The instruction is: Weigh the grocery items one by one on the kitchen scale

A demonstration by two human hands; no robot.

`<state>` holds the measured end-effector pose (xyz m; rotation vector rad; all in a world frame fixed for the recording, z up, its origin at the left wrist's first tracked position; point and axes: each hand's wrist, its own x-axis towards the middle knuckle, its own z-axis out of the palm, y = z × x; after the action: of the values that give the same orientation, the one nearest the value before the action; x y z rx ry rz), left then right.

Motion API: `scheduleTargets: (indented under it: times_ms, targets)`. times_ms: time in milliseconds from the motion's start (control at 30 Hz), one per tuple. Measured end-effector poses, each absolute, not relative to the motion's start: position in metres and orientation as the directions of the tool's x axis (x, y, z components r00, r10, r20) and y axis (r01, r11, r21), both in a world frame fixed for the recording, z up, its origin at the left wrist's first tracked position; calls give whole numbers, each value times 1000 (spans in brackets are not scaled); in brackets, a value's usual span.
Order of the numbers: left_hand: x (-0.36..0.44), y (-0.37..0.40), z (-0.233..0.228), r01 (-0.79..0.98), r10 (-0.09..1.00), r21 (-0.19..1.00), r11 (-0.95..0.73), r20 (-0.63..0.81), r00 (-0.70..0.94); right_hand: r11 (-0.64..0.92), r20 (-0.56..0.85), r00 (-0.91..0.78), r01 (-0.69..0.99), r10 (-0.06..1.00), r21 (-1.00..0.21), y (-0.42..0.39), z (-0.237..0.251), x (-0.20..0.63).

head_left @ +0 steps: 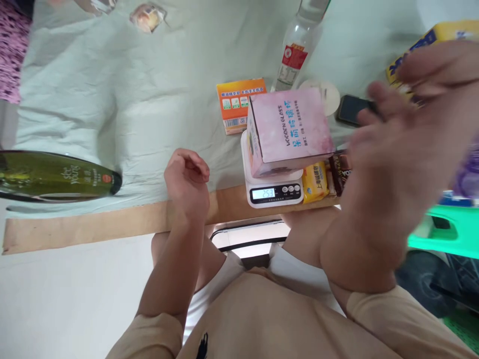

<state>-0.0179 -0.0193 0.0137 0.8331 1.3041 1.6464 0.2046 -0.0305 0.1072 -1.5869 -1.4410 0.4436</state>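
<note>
A pink box (294, 122) printed "Wooden Glass" sits on a white kitchen scale (245, 164), whose lit display appears to read 253. My left hand (187, 172) hovers by the table's front edge, left of the scale, its fingers loosely curled with nothing seen in them. On the right, my right hand (407, 109) is raised and smeared by motion, fingers apart, in front of a yellow and blue package (452, 30). Just left of its fingers lies a dark rectangular object (354, 110). Beside the scale are a yellow soap packet (315, 182) and a brown packet (337, 174).
Behind the scale are an orange box (237, 104), a clear bottle (294, 55) with a red label and a pale round object (331, 97). A green bottle (56, 174) lies at left. A small wrapped item (147, 17) lies farther back. A green stool (449, 234) stands at right.
</note>
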Motion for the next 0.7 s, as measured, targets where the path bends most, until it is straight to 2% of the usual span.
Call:
scheduleTargets:
  times_ms: [67,233,333,433,633,700]
  targets:
    - [-19,-17,13,-238,913,963,-124,16,-408,178,346,130,663,929,-727,-36,106,197]
    - [-29,-14,9,-244,911,963,-112,2,-412,70,199,70,783,977,-618,-25,106,188]
    - [-35,-16,11,-255,913,962,-97,-16,-408,34,97,14,883,995,-467,-15,116,178]
    - [-40,-18,14,-231,914,964,-133,29,-404,-45,-15,43,945,999,-324,-12,129,166]
    - [-45,-19,18,-290,905,949,-125,-11,-425,-193,-142,169,965,975,-178,-15,147,162]
    - [-46,-20,19,-304,908,946,-116,-24,-419,-187,-173,160,971,972,-150,-14,151,171]
